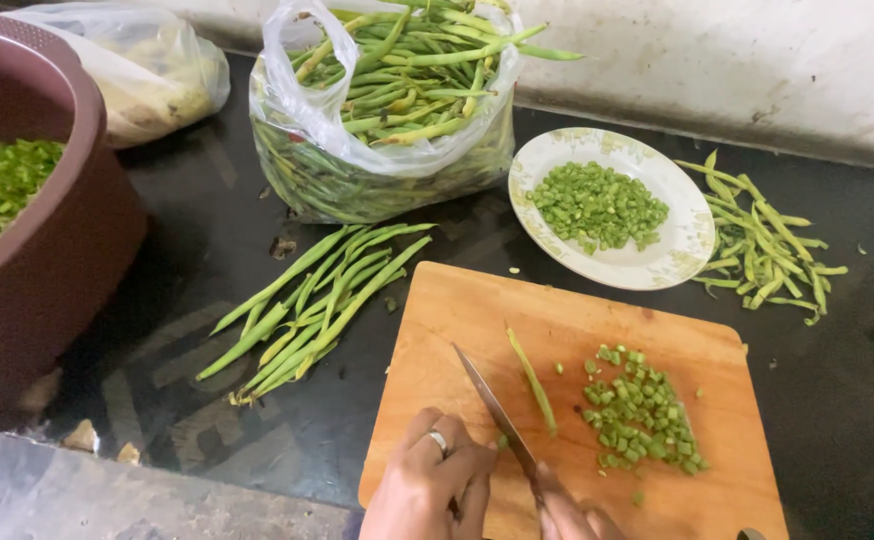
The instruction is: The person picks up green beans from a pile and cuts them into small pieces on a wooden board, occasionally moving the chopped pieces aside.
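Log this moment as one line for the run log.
left hand resting on cutting board | right hand holds knife | one bean beside blade | chopped pieces right

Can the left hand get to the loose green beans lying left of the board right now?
Probably yes: the left hand rests empty on the cutting board, and the loose beans lie on open counter with nothing between.
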